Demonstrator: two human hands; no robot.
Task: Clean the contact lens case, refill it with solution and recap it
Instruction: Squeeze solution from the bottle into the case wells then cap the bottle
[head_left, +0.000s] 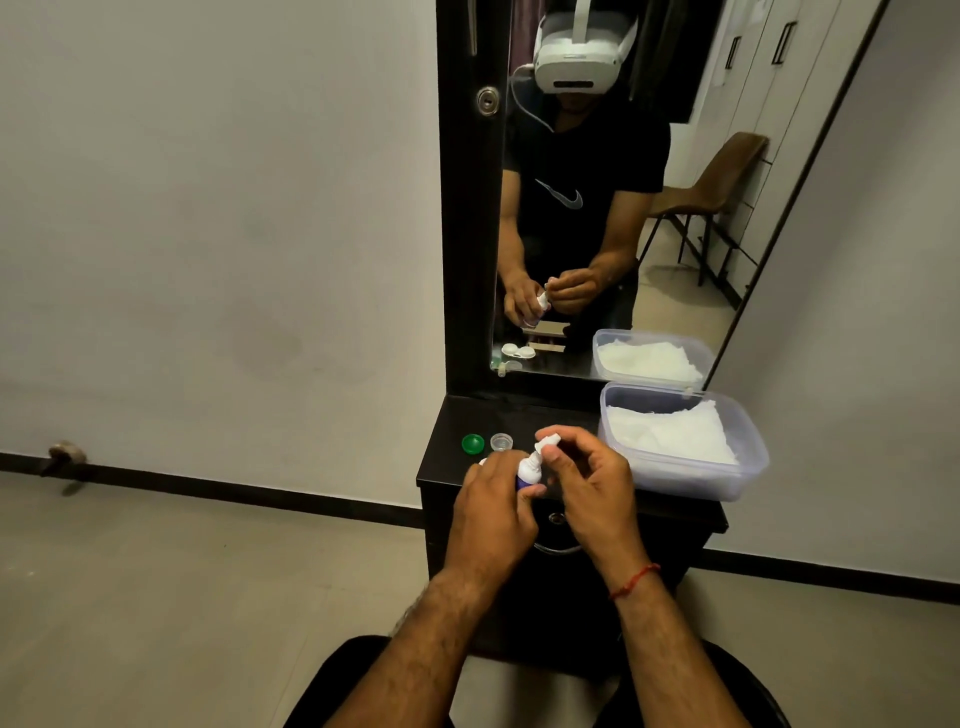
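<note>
Grips the solution bottle (526, 472) in the left hand (493, 501), fingers curled round its purple-labelled body, just above the near edge of the dressing table (524, 415). Pinches the white cap (546, 446) at the bottle's top between thumb and forefinger of the right hand (589, 480), remaining fingers loosely bent. Holds the bottle tilted along a line from base, low and near-left, to tip, higher and farther right, toward the mirror (691, 171).

Shows the white lens case (518, 352) clearly only in the reflection, lying flat on the tabletop under the hands; directly, mostly hidden behind the left hand. Leaves a green cap (472, 443) and a clear cap (501, 442) side by side, not touching, toward the far left corner. Keeps a clear plastic tub (748, 467) of white tissue at the right edge, close to the mirror.

Below the top, a drawer with a metal handle (558, 545). Around, pale walls, black skirting, beige floor; in the reflection, a brown chair (722, 176).
</note>
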